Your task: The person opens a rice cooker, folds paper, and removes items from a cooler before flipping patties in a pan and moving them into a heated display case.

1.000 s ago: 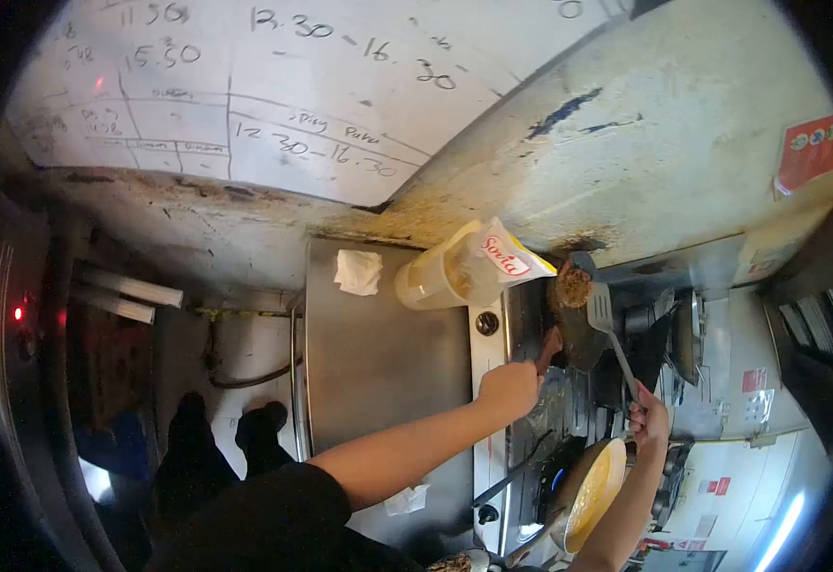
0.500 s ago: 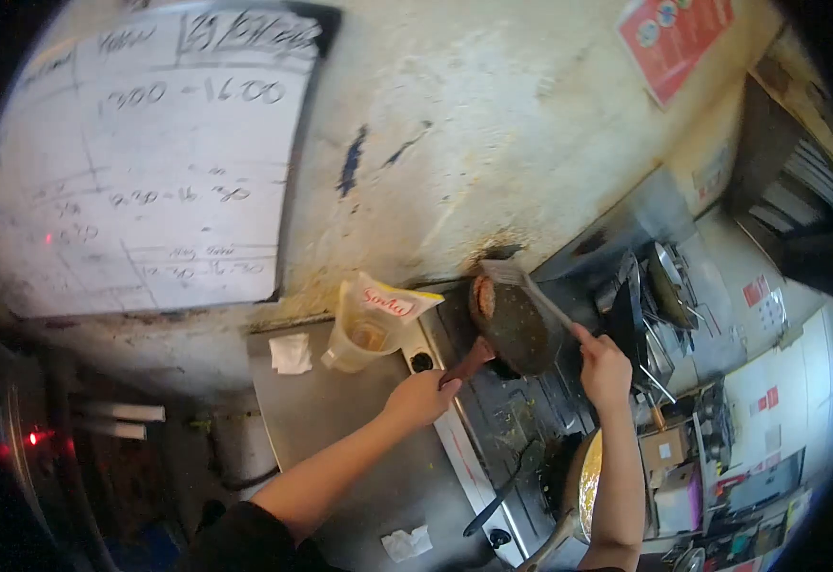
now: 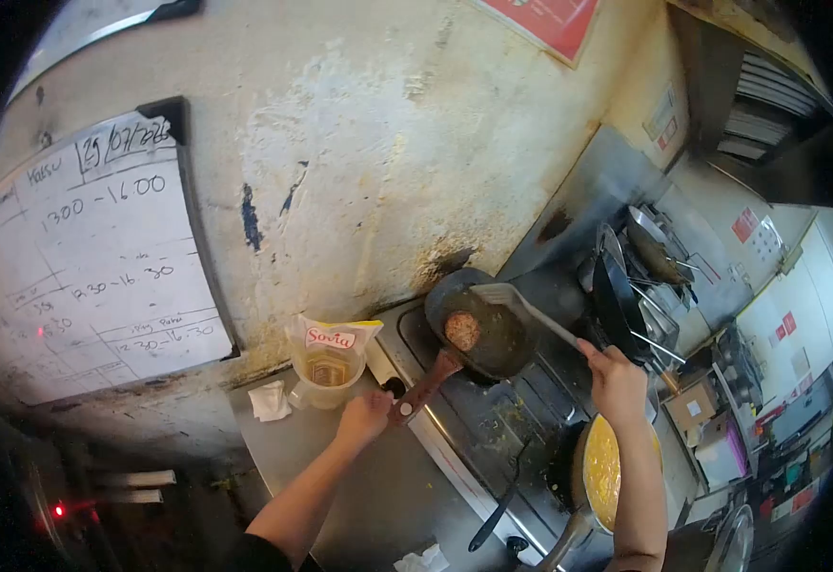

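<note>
The square dark pan rests on the stove with a round browned patty inside. Its reddish-brown handle points toward the front edge, with its end uncovered. Beside that end, my left hand is closed at a black stove knob. My right hand grips the handle of a grey spatula, whose flat head is over the pan, right of the patty. A clear jug holding an oil pouch stands left of the stove.
A pan of yellow food sits under my right forearm. A black utensil lies on the stove. Dark pans are stacked behind. Crumpled paper lies on the steel counter; a whiteboard is at left.
The pan has come down level onto the stove. My left hand has let go of its handle and moved to the knob. The patty now lies flat, and the view has shifted.
</note>
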Motion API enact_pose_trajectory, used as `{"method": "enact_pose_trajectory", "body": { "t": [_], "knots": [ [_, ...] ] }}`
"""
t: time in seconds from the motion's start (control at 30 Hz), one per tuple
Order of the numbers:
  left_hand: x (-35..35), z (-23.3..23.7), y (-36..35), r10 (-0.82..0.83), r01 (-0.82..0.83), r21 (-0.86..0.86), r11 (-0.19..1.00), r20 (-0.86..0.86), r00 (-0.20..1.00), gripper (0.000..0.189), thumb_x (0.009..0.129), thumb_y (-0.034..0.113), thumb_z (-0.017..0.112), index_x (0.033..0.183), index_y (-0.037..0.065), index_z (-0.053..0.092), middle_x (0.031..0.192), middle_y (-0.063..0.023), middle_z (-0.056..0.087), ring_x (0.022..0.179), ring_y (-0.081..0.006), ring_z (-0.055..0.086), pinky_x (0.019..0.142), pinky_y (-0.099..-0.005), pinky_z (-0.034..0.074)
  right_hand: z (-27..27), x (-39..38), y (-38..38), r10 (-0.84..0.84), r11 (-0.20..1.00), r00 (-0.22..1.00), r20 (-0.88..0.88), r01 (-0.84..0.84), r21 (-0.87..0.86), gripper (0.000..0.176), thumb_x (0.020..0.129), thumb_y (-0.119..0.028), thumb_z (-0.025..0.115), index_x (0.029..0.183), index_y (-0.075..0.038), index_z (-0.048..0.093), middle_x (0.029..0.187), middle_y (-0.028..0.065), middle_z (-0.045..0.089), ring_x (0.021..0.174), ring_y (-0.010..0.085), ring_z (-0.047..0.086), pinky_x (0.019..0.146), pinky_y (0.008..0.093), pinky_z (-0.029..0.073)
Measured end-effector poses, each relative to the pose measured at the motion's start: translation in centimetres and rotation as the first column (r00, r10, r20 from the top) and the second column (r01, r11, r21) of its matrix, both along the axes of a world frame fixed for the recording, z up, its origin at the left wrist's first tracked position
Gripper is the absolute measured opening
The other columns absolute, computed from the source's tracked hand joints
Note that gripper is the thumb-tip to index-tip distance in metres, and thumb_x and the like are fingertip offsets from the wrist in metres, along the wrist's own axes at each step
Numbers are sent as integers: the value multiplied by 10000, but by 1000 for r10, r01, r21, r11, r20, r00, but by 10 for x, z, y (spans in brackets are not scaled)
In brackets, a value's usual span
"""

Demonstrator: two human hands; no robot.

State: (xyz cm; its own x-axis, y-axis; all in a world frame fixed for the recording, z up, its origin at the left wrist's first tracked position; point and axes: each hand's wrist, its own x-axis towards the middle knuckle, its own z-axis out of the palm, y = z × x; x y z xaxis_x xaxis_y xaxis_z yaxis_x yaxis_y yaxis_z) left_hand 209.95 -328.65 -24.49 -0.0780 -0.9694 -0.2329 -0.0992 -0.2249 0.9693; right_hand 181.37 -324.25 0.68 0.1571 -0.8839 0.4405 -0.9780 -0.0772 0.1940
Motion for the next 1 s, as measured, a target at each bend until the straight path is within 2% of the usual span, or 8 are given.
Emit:
{"method": "enact_pose_trajectory", "body": {
  "t": [0.03, 0.27, 0.47, 0.57, 0.6, 0.77, 0.83, 1.0],
  "knots": [
    [-4, -16, -5, 61, 41, -260, 965, 373, 926, 387, 827, 366, 531, 951, 8, 608, 816, -170, 630, 724, -304, 618, 676, -380, 475, 0, -3, 0, -5, 1000, 1000, 6, 5, -11, 410, 712, -36, 541, 1065, -230, 621, 700, 62, 522, 598, 266, 573, 521, 362, 464],
    [-24, -25, -31, 121, -103, -66, 992, 424, 897, 313, 780, 326, 579, 896, 36, 585, 874, -157, 623, 833, -306, 600, 706, -412, 466, -12, -18, -10, -69, 997, 994, 79, 67, 34, 318, 758, -105, 550, 1039, -229, 629, 714, 92, 559, 645, 293, 586, 571, 392, 471],
    [-20, 4, -4, 211, 182, -462, 868, 675, 707, 310, 741, 214, 610, 1027, 110, 551, 934, -121, 603, 837, -324, 588, 726, -392, 479, -17, -24, -25, -163, 982, 968, 191, 139, 131, 286, 781, -135, 532, 1026, -239, 639, 775, 111, 614, 698, 315, 605, 608, 404, 488],
    [-8, 15, 3, 201, 149, -525, 838, 551, 810, 352, 798, 220, 585, 1120, 93, 519, 969, -100, 584, 821, -296, 602, 737, -371, 479, -22, -34, -37, -219, 964, 942, 254, 168, 208, 274, 790, -150, 524, 1021, -233, 645, 844, 130, 630, 753, 319, 611, 653, 412, 493],
    [-2, 21, 3, 46, 19, -320, 947, 192, 980, 387, 825, 240, 569, 1166, 76, 488, 963, -85, 572, 800, -253, 603, 717, -344, 485, -24, -38, -41, -268, 947, 925, 268, 202, 249, 268, 789, -153, 527, 1019, -221, 647, 864, 143, 628, 781, 319, 609, 686, 408, 491],
    [15, 70, 14, -79, 321, 203, 925, -724, 685, 456, 871, 299, 532, 1226, 25, 451, 896, -51, 560, 717, -124, 572, 639, -252, 487, -45, -64, -55, -260, 945, 859, 441, 132, 299, 265, 787, -149, 534, 1025, -177, 647, 878, 171, 627, 845, 312, 606, 759, 382, 479],
    [9, 90, 20, -325, 348, 51, 936, -251, 911, 444, 856, 293, 557, 1210, 36, 480, 885, -52, 572, 666, -96, 547, 596, -226, 479, -39, -64, -51, -258, 918, 819, 513, 43, 394, 261, 786, -146, 540, 1025, -151, 645, 909, 172, 622, 898, 314, 593, 800, 364, 462],
    [8, 96, 20, -364, 366, -24, 930, 49, 930, 422, 833, 252, 580, 1178, 17, 511, 742, 0, 568, 606, -61, 521, 577, -208, 446, -13, -64, -40, -482, 760, 640, 598, -33, 649, 287, 794, -108, 527, 1060, -79, 630, 667, 72, 606, 494, 146, 530, 457, 278, 407]
  ]
}}
